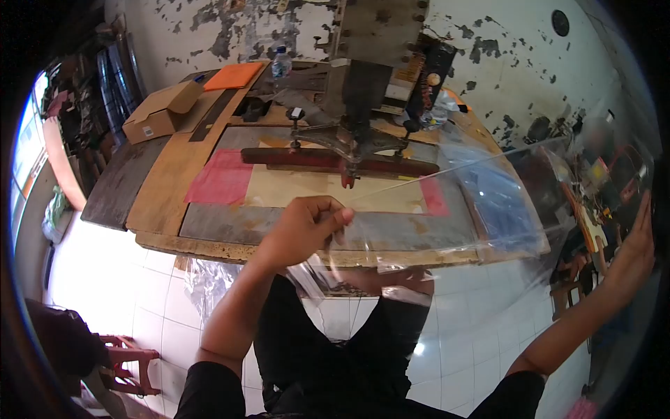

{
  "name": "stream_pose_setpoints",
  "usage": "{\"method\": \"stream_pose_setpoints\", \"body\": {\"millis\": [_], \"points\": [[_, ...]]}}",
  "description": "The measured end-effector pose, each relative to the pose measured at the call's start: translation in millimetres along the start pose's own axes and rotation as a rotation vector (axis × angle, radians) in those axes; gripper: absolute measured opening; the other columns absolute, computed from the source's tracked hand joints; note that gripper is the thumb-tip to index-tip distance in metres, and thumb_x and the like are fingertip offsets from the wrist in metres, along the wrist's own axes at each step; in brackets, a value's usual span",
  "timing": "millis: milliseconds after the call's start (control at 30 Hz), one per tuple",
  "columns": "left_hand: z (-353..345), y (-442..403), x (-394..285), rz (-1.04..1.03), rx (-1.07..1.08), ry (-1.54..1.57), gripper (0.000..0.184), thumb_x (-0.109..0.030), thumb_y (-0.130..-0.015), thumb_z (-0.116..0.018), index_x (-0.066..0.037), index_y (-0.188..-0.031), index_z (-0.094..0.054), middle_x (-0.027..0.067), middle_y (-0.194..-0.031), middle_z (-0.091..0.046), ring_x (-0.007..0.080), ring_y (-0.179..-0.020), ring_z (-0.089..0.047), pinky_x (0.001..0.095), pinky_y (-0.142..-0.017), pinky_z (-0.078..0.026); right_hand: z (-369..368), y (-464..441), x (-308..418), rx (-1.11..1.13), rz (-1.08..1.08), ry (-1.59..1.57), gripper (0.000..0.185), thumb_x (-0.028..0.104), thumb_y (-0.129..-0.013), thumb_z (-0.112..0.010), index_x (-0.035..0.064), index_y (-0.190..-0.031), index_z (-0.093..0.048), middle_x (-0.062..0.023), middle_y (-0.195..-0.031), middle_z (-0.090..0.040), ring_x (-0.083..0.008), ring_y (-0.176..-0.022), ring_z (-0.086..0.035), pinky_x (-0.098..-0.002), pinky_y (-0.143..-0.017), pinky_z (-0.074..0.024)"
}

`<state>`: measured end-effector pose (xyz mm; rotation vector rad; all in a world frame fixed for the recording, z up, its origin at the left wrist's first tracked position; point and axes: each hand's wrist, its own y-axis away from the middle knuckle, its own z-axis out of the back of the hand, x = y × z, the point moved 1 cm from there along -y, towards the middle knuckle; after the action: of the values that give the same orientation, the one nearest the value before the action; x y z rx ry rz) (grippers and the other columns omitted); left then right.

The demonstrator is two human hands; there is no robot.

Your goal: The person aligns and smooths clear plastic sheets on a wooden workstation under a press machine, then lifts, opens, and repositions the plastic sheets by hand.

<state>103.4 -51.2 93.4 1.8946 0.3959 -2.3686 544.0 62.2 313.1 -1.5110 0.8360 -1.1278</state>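
Note:
My left hand point(303, 227) is closed in a pinch on the near corner of a clear plastic sheet point(460, 209), in front of the press. Stretched to the far right, my right hand point(630, 255) has its fingers straight and lies against the sheet's other side; its thumb is hard to make out. The film spans the space between both hands, its upper edge a thin slanting line. Behind my left hand a press with a long dark red bar point(279, 156) hangs over a cream board point(279, 187) with a pink cloth point(218, 178) at its left.
A worn wooden table point(159, 188) carries an open cardboard box point(162, 112), an orange folder point(232, 75) and a water bottle point(281, 64). Folded clear bluish plastic point(499, 202) lies at the right. A red stool point(136, 359) stands low on the left, on white floor tiles.

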Motion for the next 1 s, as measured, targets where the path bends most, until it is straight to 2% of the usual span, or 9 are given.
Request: {"method": "stream_pose_setpoints", "body": {"millis": [67, 167, 433, 533, 600, 667, 733, 800, 1000], "points": [[18, -2, 11, -0.017, -0.026, -0.081, 0.036, -0.034, -0.108, -0.068, -0.001, -0.098, -0.076, -0.0029, -0.071, -0.065, 0.0056, -0.063, -0.053, 0.0263, -0.060, -0.041, -5, 26, -6, -0.322, -0.166, 0.678, 0.056, 0.010, -0.109, -0.033, -0.0136, -0.160, -0.032, -0.0272, -0.172, -0.026, -0.0350, -0.163, -0.023, -0.0486, -0.137, -0.0135], [41, 6, -2, 0.171, 0.119, 0.042, 0.036, -0.034, -0.110, -0.065, 0.000, -0.101, -0.077, -0.0026, -0.070, -0.064, 0.0060, -0.063, -0.054, 0.0267, -0.060, -0.042, -6, 67, -18, -0.474, -0.224, 0.229, 0.055, 0.012, -0.110, -0.032, -0.0137, -0.160, -0.033, -0.0269, -0.171, -0.030, -0.0342, -0.162, -0.026, -0.0496, -0.136, -0.0164], [44, 27, 33, 0.311, 0.261, 0.386, 0.037, -0.033, -0.114, -0.057, 0.000, -0.115, -0.074, 0.0027, -0.094, -0.072, 0.0078, -0.078, -0.059, 0.0252, -0.078, -0.052, -4, 205, -58, -0.437, -0.469, 0.820, 0.060, 0.036, -0.117, -0.036, -0.0009, -0.164, -0.037, -0.0240, -0.170, -0.034, -0.0331, -0.161, -0.029, -0.0522, -0.131, -0.0277], [40, 40, 49, 0.436, 0.223, 0.528, 0.034, -0.030, -0.115, -0.055, 0.001, -0.108, -0.069, 0.0041, -0.095, -0.069, 0.0115, -0.081, -0.064, 0.0284, -0.091, -0.057, -16, 237, -68, -0.376, -0.262, 1.213, 0.075, 0.050, -0.114, -0.043, 0.0068, -0.171, -0.022, -0.0199, -0.179, -0.015, -0.0338, -0.164, -0.020, -0.0548, -0.129, -0.0251], [38, 48, 76, 0.440, 0.163, 0.574, 0.033, -0.027, -0.115, -0.053, 0.001, -0.100, -0.064, 0.0052, -0.092, -0.067, 0.0147, -0.080, -0.067, 0.0325, -0.096, -0.060, 19, 305, -79, -0.009, -0.237, 1.291, 0.092, 0.065, -0.108, -0.048, 0.0064, -0.172, -0.018, -0.0201, -0.179, -0.016, -0.0366, -0.165, -0.017, -0.0555, -0.131, -0.0182], [36, 52, 104, 0.208, 0.250, 0.981, 0.036, -0.028, -0.115, -0.052, 0.005, -0.116, -0.066, 0.0097, -0.097, -0.070, 0.0254, -0.098, -0.073, 0.0419, -0.097, -0.061, -29, 287, -72, 0.519, -0.044, 0.935, 0.116, 0.086, -0.085, -0.064, 0.0152, -0.170, -0.030, -0.0230, -0.177, -0.021, -0.0472, -0.161, -0.024, -0.0664, -0.129, -0.0075], [35, 60, 120, 0.152, 0.262, 1.253, 0.038, -0.029, -0.115, -0.051, 0.006, -0.118, -0.065, 0.0153, -0.103, -0.072, 0.0355, -0.104, -0.076, 0.0509, -0.095, -0.062, -63, 300, -62, 0.971, -0.309, 0.814, 0.106, 0.090, -0.073, -0.071, 0.0198, -0.153, -0.061, -0.0229, -0.170, -0.038, -0.0459, -0.159, -0.031, -0.0667, -0.128, -0.0121], [33, 63, 114, 0.181, 0.226, 1.390, 0.037, -0.029, -0.115, -0.051, 0.005, -0.115, -0.064, 0.0193, -0.106, -0.072, 0.0420, -0.103, -0.076, 0.0568, -0.092, -0.062, -92, 302, -66, 0.952, -0.481, 0.400, 0.104, 0.085, -0.073, -0.075, 0.0164, -0.150, -0.064, -0.0206, -0.169, -0.041, -0.0440, -0.158, -0.034, -0.0636, -0.128, -0.0155], [41, 67, 68, 0.432, -0.105, 0.645, 0.036, -0.037, -0.114, -0.048, -0.006, -0.095, -0.054, 0.0264, -0.112, -0.074, 0.0457, -0.094, -0.078, 0.0536, -0.072, -0.068, -99, 367, -68, 1.011, -0.791, -0.333, 0.087, 0.055, -0.073, -0.094, 0.0132, -0.143, -0.064, -0.0181, -0.155, -0.054, -0.0375, -0.149, -0.047, -0.0573, -0.125, -0.0305]]}}
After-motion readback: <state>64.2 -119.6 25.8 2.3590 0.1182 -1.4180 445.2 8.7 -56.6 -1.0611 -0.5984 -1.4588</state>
